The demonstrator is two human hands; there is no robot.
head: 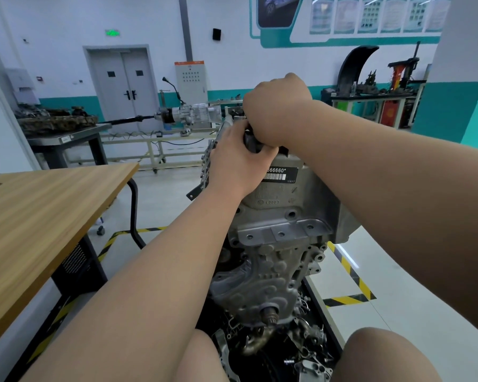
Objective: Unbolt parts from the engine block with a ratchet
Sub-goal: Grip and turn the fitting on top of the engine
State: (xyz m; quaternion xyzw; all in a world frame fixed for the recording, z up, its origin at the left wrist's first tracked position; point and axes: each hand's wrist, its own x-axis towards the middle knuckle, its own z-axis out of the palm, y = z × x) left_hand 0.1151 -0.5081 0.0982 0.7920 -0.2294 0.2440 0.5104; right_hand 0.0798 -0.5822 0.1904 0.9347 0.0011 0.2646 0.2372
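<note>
The engine block [282, 244] stands on end straight ahead of the person, between the two bare knees, to the right of the desk. It is a dull grey casting, rough and grimy, studded with round bosses, ribs and bolt holes. A black label [278, 175] with white digits and a barcode sits on its upper face, and below that a flat, angular bracket [280, 232] of lighter metal is bolted across. A short splined shaft stub [269, 315] pokes out low on the casting. The block's foot rests in a black tray [313, 296] strewn with loose parts [309, 359], curved pipes and small cast housings among them. Both hands meet at the block's top edge. The left hand [232, 161] is wrapped round a dark metal piece [250, 142], thumb lying under it and fingers curled out of sight behind. The right hand [276, 111] is balled tight above it, knuckles up, fingers curled down onto the same piece. So little of that piece shows that I cannot tell whether it is the ratchet or a part of the engine. To the left is the desk [53, 205], a smooth board with straight wood grain on a black frame with a bent tube leg. The pale, glossy floor [411, 285] carries yellow and black striped tape [351, 271]. Far back, a grey double door [124, 86] is set in a white and teal wall, and a silvery gearbox [188, 114] with a long dark shaft lies on a cream frame.
</note>
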